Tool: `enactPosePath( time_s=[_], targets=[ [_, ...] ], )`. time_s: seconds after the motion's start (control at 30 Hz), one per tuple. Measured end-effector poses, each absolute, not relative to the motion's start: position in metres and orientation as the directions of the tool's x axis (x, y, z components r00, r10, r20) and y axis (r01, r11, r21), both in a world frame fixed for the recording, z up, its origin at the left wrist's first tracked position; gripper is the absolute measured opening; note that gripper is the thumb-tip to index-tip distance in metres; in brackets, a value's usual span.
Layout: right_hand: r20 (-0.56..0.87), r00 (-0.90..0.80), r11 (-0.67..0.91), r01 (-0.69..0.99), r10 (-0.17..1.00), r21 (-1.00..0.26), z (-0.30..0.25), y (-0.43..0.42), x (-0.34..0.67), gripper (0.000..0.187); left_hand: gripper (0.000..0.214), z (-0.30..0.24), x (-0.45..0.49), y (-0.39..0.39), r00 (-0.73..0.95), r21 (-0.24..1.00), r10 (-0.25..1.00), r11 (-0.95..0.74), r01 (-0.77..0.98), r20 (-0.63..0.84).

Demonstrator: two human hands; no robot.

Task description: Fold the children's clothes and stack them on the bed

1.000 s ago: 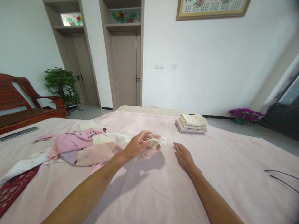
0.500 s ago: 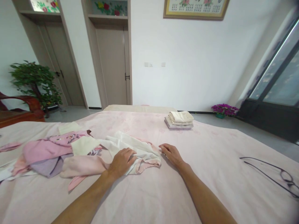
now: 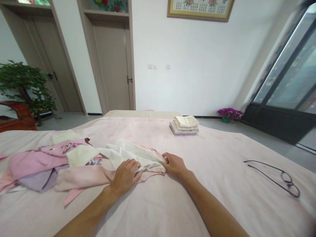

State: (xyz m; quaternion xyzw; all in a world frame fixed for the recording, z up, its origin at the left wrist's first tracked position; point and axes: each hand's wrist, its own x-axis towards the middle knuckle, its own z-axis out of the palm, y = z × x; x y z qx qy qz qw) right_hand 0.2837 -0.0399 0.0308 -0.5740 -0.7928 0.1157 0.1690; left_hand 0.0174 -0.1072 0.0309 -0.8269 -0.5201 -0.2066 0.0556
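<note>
A white garment (image 3: 138, 154) with pink trim lies crumpled on a pale pink bedspread (image 3: 153, 210). My left hand (image 3: 125, 175) is on its near left part, fingers curled and closed on the cloth. At the garment's right end, my right hand (image 3: 174, 165) pinches the edge between thumb and fingers. Left of my left hand spreads a loose heap of clothes: a light pink piece (image 3: 84, 177), a cream piece (image 3: 81, 154), a pink printed garment (image 3: 39, 161) and a lilac ribbed piece (image 3: 39, 180).
A small stack of folded clothes (image 3: 185, 124) sits beyond my right hand. Eyeglasses (image 3: 287, 184) with open temples lie at the right. Past the bedspread are purple flowers (image 3: 229, 114), a leafy plant (image 3: 24, 85) and a wooden armchair (image 3: 18, 115).
My right hand has come onto the garment's right edge and pinched it; before, it lay just beside it. The trimmed near edge looks flatter. The view has turned slightly right.
</note>
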Motion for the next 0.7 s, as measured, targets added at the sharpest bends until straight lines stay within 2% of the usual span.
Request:
enactPosePath(
  time_s=[0.07,0.13,0.23,0.33,0.43,0.5,0.57,0.63,0.7],
  targets=[
    [0.106,-0.259,0.28,0.893,0.96,-0.353,0.029,-0.04,0.281,0.023,0.008,0.029,0.016,-0.107,0.378,0.158,0.838,-0.467,0.87,0.392],
    [0.12,-0.216,0.246,0.891,0.969,-0.383,0.026,-0.038,0.281,0.016,0.008,0.029,0.017,-0.109,0.394,0.232,0.831,-0.504,0.832,0.393],
    [0.177,-0.059,0.151,0.809,0.982,-0.568,0.021,-0.031,0.284,0.016,0.011,0.034,0.025,-0.12,0.446,0.37,0.803,-0.584,0.722,0.395],
    [0.138,0.108,0.067,0.491,0.985,-0.869,0.016,-0.022,0.288,0.021,0.016,0.039,0.041,-0.132,0.546,0.441,0.753,-0.657,0.611,0.367],
    [0.049,0.147,0.036,0.093,0.988,-0.995,0.012,-0.016,0.29,0.022,0.022,0.044,0.055,-0.14,0.64,0.473,0.712,-0.687,0.551,0.288],
    [-0.014,0.138,-0.003,-0.082,0.99,-0.997,0.011,-0.014,0.29,0.027,0.023,0.047,0.06,-0.143,0.656,0.445,0.713,-0.685,0.577,0.247],
    [-0.043,0.144,-0.02,-0.156,0.989,-0.988,0.011,-0.014,0.29,0.038,0.031,0.05,0.061,-0.146,0.635,0.356,0.74,-0.668,0.654,0.222],
    [0.01,0.175,0.03,-0.112,0.985,-0.993,0.012,-0.015,0.291,0.043,0.039,0.053,0.061,-0.148,0.593,0.249,0.781,-0.624,0.74,0.195],
    [0.071,0.185,0.077,-0.024,0.98,-0.997,0.012,-0.016,0.293,0.04,0.034,0.055,0.059,-0.15,0.545,0.161,0.827,-0.562,0.811,0.142]
  ],
)
